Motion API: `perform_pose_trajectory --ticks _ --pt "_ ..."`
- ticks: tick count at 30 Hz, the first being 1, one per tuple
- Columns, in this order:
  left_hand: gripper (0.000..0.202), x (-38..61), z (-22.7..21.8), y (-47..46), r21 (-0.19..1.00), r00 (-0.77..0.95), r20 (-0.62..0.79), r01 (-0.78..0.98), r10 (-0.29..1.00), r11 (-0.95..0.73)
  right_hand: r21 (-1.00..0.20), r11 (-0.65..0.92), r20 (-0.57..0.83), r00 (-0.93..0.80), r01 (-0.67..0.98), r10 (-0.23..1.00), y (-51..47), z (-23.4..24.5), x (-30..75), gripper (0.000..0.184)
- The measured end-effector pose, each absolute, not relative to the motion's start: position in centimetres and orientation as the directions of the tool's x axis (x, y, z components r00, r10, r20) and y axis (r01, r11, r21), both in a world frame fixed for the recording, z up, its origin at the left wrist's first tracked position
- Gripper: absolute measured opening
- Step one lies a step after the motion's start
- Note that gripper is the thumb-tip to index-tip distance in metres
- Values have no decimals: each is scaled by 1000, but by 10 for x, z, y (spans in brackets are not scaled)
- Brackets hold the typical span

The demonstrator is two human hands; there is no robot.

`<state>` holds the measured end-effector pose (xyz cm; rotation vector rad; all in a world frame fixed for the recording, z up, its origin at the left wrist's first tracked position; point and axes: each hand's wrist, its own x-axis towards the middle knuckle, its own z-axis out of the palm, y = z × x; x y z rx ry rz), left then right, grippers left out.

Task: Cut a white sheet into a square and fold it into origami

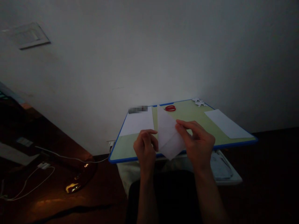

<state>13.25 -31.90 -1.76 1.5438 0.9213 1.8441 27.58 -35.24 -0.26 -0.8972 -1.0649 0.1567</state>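
A folded piece of white paper (167,133), pointed at its top and bottom, is held up in front of the table's near edge. My right hand (197,140) pinches its right edge between thumb and fingers. On the other side, my left hand (146,144) is curled with its fingertips at the paper's left edge; exactly how they grip it is hard to see. Beyond the paper, red-handled scissors (170,108) lie on the pale green tabletop (196,119), their blades partly hidden by the paper.
White sheets lie at the table's left (137,123) and right (227,124). Small paper scraps (198,102) are heaped at the far right corner, near the wall (149,56). A tray (224,169) sits under the tabletop. White cables (70,158) run at the left.
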Motion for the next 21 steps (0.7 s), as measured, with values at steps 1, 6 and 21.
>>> perform_pose_trajectory --ticks 1,6,21 --pt "52 131 -17 -319 806 -143 579 -50 803 -590 -707 652 671 551 274 496 -352 -3 277 15" --pt "37 125 -12 -319 839 65 543 -15 837 -543 -720 660 597 676 213 432 -350 -3 281 13" --pt "38 124 -7 -322 801 174 558 145 812 -581 -731 655 579 683 193 445 -349 -2 284 11"
